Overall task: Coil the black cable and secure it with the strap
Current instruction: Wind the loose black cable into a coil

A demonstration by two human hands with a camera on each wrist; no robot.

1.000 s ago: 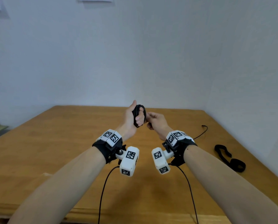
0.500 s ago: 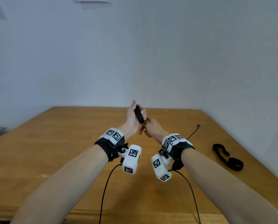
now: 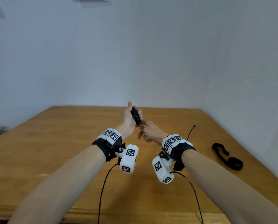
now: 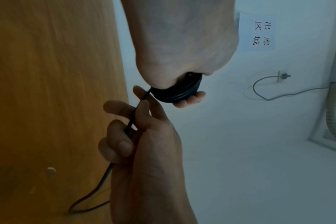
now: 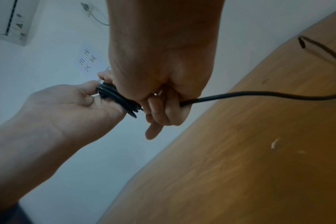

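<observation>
Left hand [image 3: 129, 119] clamps our coiled black cable [image 3: 135, 116]; right hand [image 3: 148, 131] grips the tail, feeding loops; strap [image 3: 227, 156] waits aside.

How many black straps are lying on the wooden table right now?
1. The black fabric strap lies on the wooden table at its right edge, right of the right hand, untouched. Arms may hide others.

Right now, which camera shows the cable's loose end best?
The right wrist view: the uncoiled black cable runs from the right hand across the table to its free tip. The head view shows only the small, distant tip. The left wrist view shows a slack stretch, no tip.
</observation>
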